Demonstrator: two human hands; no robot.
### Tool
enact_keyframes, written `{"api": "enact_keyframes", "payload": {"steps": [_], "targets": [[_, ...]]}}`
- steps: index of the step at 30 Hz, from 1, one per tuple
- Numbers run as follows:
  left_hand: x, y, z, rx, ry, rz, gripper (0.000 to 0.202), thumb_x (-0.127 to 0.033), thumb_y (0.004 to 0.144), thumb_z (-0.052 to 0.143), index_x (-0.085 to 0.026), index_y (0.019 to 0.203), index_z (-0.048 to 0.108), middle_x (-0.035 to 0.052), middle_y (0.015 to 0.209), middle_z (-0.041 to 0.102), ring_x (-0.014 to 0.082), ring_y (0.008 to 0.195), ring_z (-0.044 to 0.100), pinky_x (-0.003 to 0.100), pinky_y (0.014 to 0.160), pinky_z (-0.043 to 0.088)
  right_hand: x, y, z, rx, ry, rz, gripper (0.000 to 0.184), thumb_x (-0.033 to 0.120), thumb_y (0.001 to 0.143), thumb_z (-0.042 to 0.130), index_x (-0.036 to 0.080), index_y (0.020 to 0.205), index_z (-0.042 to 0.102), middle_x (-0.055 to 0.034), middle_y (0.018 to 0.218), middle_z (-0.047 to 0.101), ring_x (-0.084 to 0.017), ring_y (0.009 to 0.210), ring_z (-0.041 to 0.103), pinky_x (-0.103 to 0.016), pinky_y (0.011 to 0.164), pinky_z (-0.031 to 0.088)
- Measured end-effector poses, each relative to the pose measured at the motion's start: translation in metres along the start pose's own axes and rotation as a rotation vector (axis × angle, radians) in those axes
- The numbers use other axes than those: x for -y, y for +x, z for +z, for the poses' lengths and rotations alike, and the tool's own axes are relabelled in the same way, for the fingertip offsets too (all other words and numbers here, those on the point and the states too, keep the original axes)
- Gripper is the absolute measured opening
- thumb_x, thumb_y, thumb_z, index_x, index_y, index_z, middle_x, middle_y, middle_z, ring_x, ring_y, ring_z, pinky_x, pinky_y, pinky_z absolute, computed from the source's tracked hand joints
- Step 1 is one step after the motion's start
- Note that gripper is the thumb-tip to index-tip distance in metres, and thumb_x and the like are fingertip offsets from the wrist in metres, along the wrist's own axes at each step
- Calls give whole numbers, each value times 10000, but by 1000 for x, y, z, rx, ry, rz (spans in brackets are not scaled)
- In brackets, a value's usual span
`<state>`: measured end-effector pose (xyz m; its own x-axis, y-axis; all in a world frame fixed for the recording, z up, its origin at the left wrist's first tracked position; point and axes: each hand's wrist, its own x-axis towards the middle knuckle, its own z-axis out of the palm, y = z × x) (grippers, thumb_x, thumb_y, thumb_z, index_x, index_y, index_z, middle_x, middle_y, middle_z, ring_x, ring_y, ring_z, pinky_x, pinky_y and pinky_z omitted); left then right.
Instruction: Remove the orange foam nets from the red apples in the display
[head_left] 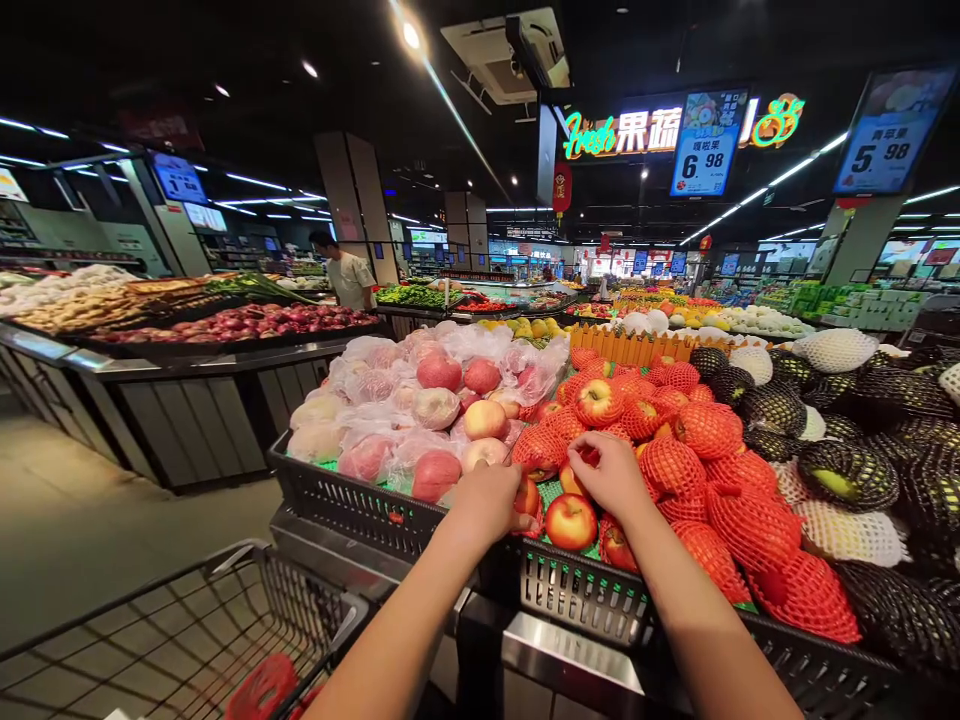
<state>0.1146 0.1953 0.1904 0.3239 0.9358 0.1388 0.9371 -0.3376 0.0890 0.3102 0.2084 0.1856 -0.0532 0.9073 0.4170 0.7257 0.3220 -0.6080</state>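
Observation:
My left hand [487,502] is closed round the near side of a red-yellow apple [528,497] at the front of the black display crate [585,592]. My right hand [611,474] is over the same front area, fingers bent in a pinch beside another apple [570,480]. What its fingertips hold, if anything, is hidden. Just below and between the hands sits a bare red apple [571,522]. Several apples in red foam nets [679,465] are heaped to the right of my right hand. Apples in clear plastic bags [375,455] lie left of my left hand.
A black wire shopping cart [180,630] stands at lower left, with a red item [262,688] in it. Dark and white netted fruit [847,470] fills the right side. Across the aisle is a vegetable stand [217,385], with a person [349,275] behind it.

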Motion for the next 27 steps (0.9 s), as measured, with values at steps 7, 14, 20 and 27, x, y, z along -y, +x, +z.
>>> {"api": "enact_keyframes", "payload": {"steps": [7, 14, 20, 27], "targets": [[17, -6, 29, -214, -193, 125, 469, -273, 777, 744, -147, 1218, 650, 140, 1085, 721, 347, 998, 689, 406, 802, 547, -2, -1, -1, -98, 121, -15, 85, 135, 903, 638, 118, 896, 722, 12, 910, 644, -54, 836, 564, -146, 760, 370], [31, -16, 63, -703, -658, 100, 545, -550, 847, 723, -209, 1257, 612, 90, 1238, 692, 286, 1096, 679, 437, 942, 578, -5, 0, 5, 14, 199, -57, 152, 117, 884, 649, 136, 1006, 738, 4, 1012, 666, -64, 913, 626, -142, 829, 456], [-10, -10, 55, -834, -1073, 19, 609, -512, 803, 796, -180, 1271, 591, 136, 1303, 630, 265, 1078, 685, 286, 704, 640, -15, 0, 9, 162, 305, -140, 679, 83, 714, 775, 219, 1368, 653, -19, 1247, 617, -134, 1147, 610, -242, 1067, 487], [-35, -8, 53, -886, -1097, 152, 558, -409, 839, 796, -217, 1302, 550, 139, 1388, 577, 286, 1269, 594, 335, 868, 634, -16, 0, 16, 257, 620, -200, 611, 111, 709, 696, 108, 1317, 637, -49, 1218, 622, -93, 987, 625, -120, 845, 505]]}}
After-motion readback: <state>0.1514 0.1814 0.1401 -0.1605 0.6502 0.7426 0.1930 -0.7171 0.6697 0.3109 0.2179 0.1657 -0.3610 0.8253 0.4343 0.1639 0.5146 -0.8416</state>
